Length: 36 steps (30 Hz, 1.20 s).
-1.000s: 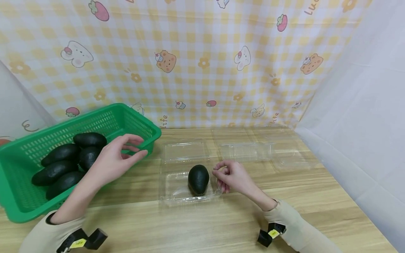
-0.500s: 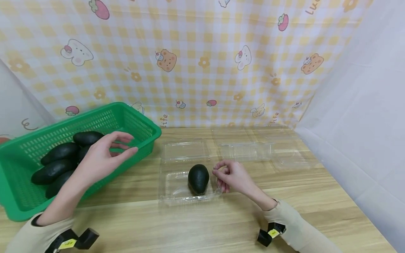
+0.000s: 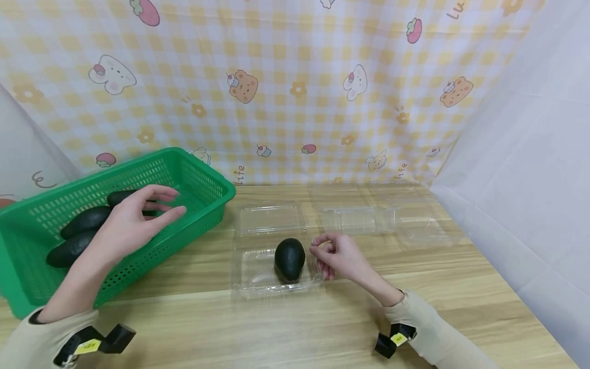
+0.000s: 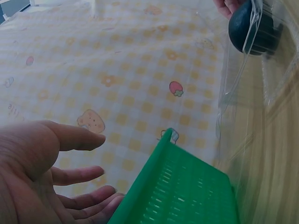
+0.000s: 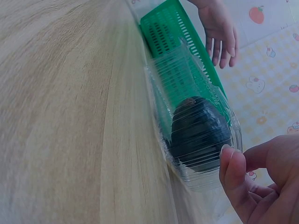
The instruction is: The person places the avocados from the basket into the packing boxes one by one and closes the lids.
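Observation:
A dark avocado (image 3: 289, 260) lies in the right part of a clear plastic clamshell box (image 3: 255, 269), whose lid is folded back flat behind it. My right hand (image 3: 338, 256) pinches the box's right rim between thumb and fingers, as the right wrist view also shows. Over the green plastic basket (image 3: 221, 202), my left hand (image 3: 133, 220) hovers with fingers apart and nothing in them. Several more avocados (image 3: 69, 250) lie in the left part of the basket, some of them hidden under the left hand and forearm.
More clear clamshell boxes (image 3: 357, 220) lie spread open behind and to the right of my right hand. A yellow checked curtain (image 3: 295, 118) hangs at the back of the wooden table (image 3: 415, 287), and a white sheet (image 3: 521, 205) stands along the right.
My left hand has moved left, from near the basket's right end to above its middle, covering more of the avocados. The right hand, the box and the avocado in it have stayed put.

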Motion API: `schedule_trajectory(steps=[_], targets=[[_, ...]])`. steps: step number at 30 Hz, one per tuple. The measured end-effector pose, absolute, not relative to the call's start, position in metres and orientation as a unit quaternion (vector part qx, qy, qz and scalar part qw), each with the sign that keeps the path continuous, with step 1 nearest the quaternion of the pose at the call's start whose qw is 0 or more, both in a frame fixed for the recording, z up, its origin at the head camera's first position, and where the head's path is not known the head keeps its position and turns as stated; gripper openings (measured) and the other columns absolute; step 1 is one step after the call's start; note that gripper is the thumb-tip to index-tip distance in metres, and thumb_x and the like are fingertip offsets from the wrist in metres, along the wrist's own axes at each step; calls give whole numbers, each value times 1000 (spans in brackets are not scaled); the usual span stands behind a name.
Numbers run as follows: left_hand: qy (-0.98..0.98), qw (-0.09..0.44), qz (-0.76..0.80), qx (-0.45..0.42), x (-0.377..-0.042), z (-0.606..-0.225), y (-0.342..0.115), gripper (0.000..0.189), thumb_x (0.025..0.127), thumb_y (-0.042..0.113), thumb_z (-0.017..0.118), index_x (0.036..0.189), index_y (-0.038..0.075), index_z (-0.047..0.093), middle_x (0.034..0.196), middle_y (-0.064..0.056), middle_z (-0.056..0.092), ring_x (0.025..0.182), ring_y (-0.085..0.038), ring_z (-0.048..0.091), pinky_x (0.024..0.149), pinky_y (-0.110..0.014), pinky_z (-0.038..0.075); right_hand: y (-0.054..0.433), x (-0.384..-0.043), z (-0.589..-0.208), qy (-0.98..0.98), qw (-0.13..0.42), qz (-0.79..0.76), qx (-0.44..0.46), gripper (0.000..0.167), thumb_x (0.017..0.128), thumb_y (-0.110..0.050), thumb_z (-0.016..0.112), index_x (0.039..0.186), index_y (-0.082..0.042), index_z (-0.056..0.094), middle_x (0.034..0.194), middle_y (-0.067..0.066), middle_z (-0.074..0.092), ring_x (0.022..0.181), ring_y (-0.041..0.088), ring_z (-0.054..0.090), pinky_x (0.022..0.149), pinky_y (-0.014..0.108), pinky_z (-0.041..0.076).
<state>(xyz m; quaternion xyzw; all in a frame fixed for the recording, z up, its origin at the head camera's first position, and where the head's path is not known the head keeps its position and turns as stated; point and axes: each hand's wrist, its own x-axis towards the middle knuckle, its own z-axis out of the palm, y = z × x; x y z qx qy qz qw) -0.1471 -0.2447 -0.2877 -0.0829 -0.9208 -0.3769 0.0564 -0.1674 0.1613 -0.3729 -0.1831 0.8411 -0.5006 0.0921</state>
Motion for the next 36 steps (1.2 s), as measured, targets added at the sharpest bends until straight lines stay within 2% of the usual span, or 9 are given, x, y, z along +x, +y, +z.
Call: schedule_trajectory(steps=[7,9,15,20,23,27,31,36], targets=[[-924,62,-370,-74,-151,-288,-257,53,101,42,61,140,8,50,133,-16,54,116,-32,53,75,-25,45,161,-167,-373,843,90,-498,-180,17,100,-11,63,107,4,61,60,3,64,43,17,59,40,34,51],[-924,58,-371,-70,-152,-288,-260,54,101,42,61,140,7,49,133,-17,54,116,-33,52,75,-26,45,161,-168,-373,844,89,-498,-181,17,100,-12,64,107,4,62,60,4,64,43,17,59,40,34,51],[-927,50,-366,-64,-151,-284,-264,57,101,43,59,143,6,47,136,-20,51,119,-39,51,81,-39,44,162,-169,-375,843,86,-497,-187,20,99,-13,65,107,6,62,60,4,63,42,16,58,40,33,51],[-929,52,-362,-59,-150,-277,-275,57,102,42,58,144,5,45,138,-23,49,121,-41,49,77,-32,44,161,-167,-372,842,87,-499,-186,21,99,-13,65,108,6,62,60,4,64,42,16,58,40,33,50],[-929,51,-363,-49,-149,-274,-281,59,103,41,57,146,4,43,140,-26,46,124,-45,45,81,-43,46,160,-166,-371,842,87,-499,-184,21,99,-13,65,109,6,62,60,5,64,42,16,58,40,33,50],[-928,54,-367,-33,-148,-273,-288,64,103,43,56,149,2,39,142,-30,43,126,-51,42,86,-64,40,160,-166,-371,840,89,-502,-182,21,99,-12,65,109,6,62,60,5,64,42,16,58,40,32,50],[-931,61,-360,-20,-148,-275,-296,67,102,47,56,150,3,39,142,-29,43,125,-50,42,86,-62,40,160,-166,-371,838,89,-506,-183,22,100,-13,65,110,6,61,61,5,64,42,16,57,39,33,50],[-935,56,-349,-9,-150,-276,-307,72,101,51,55,151,3,37,143,-31,41,126,-54,38,84,-66,40,160,-167,-372,838,85,-506,-186,22,101,-13,63,110,7,61,61,4,64,42,16,57,39,33,50]])
